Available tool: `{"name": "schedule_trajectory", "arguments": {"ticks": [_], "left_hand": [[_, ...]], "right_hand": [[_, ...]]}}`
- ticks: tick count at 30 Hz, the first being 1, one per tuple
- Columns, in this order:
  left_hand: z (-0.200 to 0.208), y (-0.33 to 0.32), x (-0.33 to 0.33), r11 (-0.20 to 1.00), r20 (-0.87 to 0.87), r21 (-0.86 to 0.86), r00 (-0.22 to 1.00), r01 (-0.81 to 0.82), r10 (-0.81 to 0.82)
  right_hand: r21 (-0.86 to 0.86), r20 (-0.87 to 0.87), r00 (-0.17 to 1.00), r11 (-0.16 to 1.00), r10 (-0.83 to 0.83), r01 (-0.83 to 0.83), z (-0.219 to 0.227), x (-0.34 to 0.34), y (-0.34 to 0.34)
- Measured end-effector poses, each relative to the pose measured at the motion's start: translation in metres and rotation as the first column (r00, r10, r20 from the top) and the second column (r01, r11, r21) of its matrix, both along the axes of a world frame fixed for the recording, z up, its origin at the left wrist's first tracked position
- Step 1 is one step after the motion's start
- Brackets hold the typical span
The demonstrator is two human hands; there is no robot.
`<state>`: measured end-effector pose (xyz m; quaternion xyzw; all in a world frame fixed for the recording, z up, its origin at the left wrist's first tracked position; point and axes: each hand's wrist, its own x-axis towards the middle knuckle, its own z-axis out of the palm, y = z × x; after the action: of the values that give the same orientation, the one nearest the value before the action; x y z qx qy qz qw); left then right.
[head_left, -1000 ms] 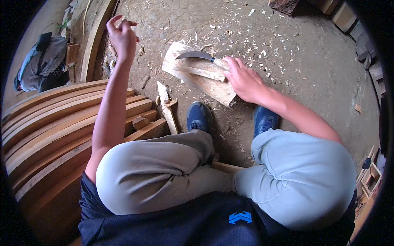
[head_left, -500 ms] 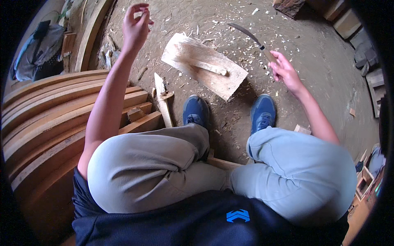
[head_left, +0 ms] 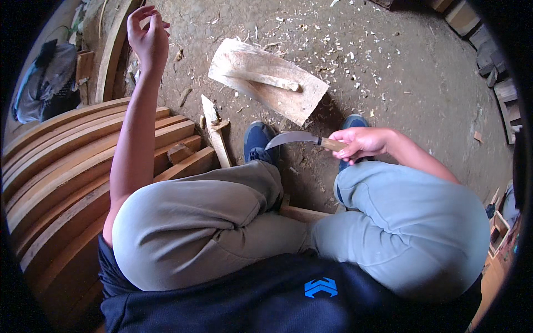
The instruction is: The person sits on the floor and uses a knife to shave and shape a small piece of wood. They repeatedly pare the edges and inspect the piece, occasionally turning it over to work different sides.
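Observation:
My right hand [head_left: 363,143] is closed around the wooden handle of a curved knife [head_left: 293,137], just above my right knee. Its sickle-like blade points left, over the toe of my left shoe. My left hand [head_left: 149,38] is raised at the far left, away from the wood. Its fingers are loosely bent and a little apart, and I see nothing in them. Beyond my feet a pale wood block [head_left: 310,99] lies on the dirt floor, with a whittled stick [head_left: 272,81] resting on top. Neither hand touches the block or the stick.
Stacked planks [head_left: 78,150] fill the left side beside my leg. A split wood piece [head_left: 214,130] lies near my left shoe [head_left: 259,139]. Pale shavings [head_left: 355,50] litter the floor. Wooden blocks [head_left: 462,18] line the far right, and a dark bag [head_left: 53,83] sits far left.
My right hand has come down toward my knee with the curved knife, whose blade has swung to point left. My left hand has shifted left. The block and stick appear to lie unchanged.

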<state>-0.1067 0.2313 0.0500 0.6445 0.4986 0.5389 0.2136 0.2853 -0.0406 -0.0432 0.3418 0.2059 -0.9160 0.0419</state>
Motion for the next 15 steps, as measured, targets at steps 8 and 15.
{"name": "schedule_trajectory", "arguments": {"ticks": [8, 15], "left_hand": [[-0.001, -0.001, 0.009, 0.999, -0.027, 0.011, 0.999, 0.037, -0.037], [-0.001, -0.020, 0.036, 0.991, -0.028, -0.086, 0.994, 0.098, -0.101]], "right_hand": [[0.358, 0.449, 0.845, 0.809, 0.289, -0.467, -0.035, 0.020, 0.010], [0.555, 0.674, 0.697, 0.454, 0.247, -0.697, -0.050, 0.018, 0.045]]}}
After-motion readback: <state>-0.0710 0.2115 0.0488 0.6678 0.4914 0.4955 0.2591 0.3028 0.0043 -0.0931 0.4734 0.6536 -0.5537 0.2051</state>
